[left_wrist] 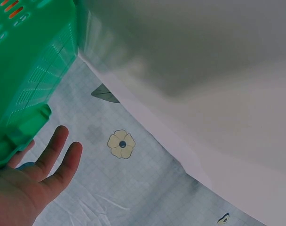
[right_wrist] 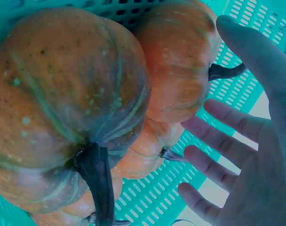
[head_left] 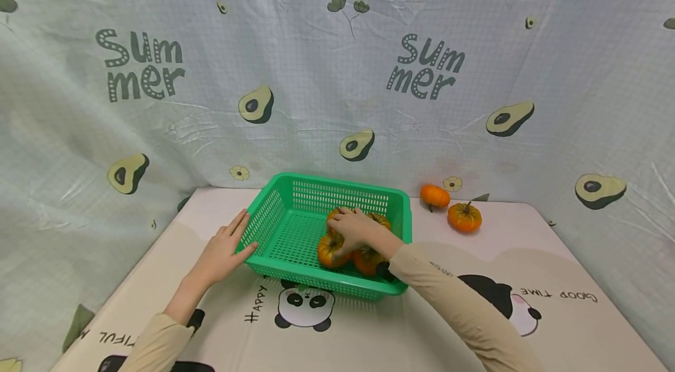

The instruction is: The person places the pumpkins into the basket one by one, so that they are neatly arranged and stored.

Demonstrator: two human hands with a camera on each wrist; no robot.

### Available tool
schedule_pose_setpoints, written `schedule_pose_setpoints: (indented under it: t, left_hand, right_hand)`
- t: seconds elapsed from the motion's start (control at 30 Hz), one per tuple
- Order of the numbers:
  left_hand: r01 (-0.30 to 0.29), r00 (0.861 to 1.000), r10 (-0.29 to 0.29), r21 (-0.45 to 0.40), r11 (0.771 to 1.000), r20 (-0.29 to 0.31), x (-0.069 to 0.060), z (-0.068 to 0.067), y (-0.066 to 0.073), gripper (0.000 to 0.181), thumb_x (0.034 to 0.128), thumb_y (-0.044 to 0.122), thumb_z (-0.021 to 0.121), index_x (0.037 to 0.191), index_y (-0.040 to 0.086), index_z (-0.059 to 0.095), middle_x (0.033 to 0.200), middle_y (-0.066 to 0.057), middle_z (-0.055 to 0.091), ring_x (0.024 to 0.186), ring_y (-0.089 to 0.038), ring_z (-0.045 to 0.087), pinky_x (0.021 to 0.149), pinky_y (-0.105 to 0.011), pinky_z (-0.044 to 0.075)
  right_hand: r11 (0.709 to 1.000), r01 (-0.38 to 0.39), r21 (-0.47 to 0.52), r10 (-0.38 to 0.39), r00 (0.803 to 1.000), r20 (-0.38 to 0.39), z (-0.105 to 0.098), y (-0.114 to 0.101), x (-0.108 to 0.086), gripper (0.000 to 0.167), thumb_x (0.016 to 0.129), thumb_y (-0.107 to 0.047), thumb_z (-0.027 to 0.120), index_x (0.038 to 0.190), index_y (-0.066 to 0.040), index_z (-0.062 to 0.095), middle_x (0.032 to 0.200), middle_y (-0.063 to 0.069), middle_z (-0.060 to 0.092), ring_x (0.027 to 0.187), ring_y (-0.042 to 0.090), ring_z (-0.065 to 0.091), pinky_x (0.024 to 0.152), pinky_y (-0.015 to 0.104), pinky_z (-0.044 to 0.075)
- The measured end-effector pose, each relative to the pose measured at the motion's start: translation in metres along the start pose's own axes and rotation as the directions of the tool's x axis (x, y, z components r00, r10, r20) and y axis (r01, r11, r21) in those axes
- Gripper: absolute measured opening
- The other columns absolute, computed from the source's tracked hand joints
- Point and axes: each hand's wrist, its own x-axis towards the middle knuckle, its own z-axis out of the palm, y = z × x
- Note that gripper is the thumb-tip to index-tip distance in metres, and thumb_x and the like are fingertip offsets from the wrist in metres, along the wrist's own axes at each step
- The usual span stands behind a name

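Note:
A green plastic basket [head_left: 316, 273] with slotted walls holds several small orange pumpkins [head_left: 328, 253] in its right half. My left hand [head_left: 220, 252] rests against the basket's left rim, fingers extended. In the left wrist view, that hand [left_wrist: 35, 186] has its fingers spread beside the rim. Inside the basket, my right hand [head_left: 355, 227] reaches over the pumpkins with thumb and fingers apart. The right wrist view shows this hand [right_wrist: 260, 160] spread, its thumb and fingertips close beside a pumpkin [right_wrist: 178, 66]; contact is hard to judge. A larger-looking pumpkin [right_wrist: 77, 84] with a dark stem fills the left.
Two more pumpkins, one lying tilted [head_left: 435, 196] and one upright [head_left: 464, 217], sit on the table behind and right of the basket. A pale printed cloth [head_left: 274, 325] covers the table. Patterned curtains [head_left: 306, 55] enclose the back and sides.

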Motion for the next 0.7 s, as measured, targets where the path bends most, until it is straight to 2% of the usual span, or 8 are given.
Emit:
schedule_pose_setpoints:
  t: [0.17,0.53,0.7]
  left_hand:
    - [0.001,1.000,-0.001,-0.001,1.000,-0.005,0.000,-0.001,0.001,0.066,0.0879,0.033,0.051,0.136,-0.007,0.029,0.142,-0.024,0.027,0.109,-0.045,0.045,0.081,-0.055,0.041]
    - [0.003,1.000,-0.003,-0.003,1.000,-0.001,0.001,-0.002,0.002,0.066,0.0883,0.033,0.051,0.137,-0.006,0.029,0.143,-0.023,0.027,0.109,-0.044,0.045,0.081,-0.055,0.041]
    - [0.000,1.000,0.000,-0.001,1.000,-0.008,0.000,0.000,0.000,0.066,0.0880,0.033,0.051,0.137,-0.006,0.029,0.143,-0.023,0.027,0.108,-0.044,0.045,0.080,-0.055,0.041]
  right_hand:
    - [1.000,0.020,-0.018,-0.021,1.000,-0.015,-0.003,-0.003,-0.002,0.061,0.073,-0.055,0.063,0.122,-0.020,0.051,0.129,0.001,0.049,0.123,0.026,0.037,0.100,0.051,0.031]
    - [0.994,0.067,-0.088,-0.077,0.991,-0.110,-0.023,-0.006,-0.015,0.057,0.075,-0.054,0.062,0.120,-0.022,0.050,0.119,-0.002,0.052,0.106,0.018,0.041,0.092,0.043,0.036]
    - [0.987,0.113,-0.116,-0.129,0.981,-0.145,-0.035,-0.007,-0.024,0.060,0.074,-0.054,0.063,0.122,-0.021,0.049,0.118,-0.003,0.053,0.099,0.017,0.039,0.082,0.037,0.035]
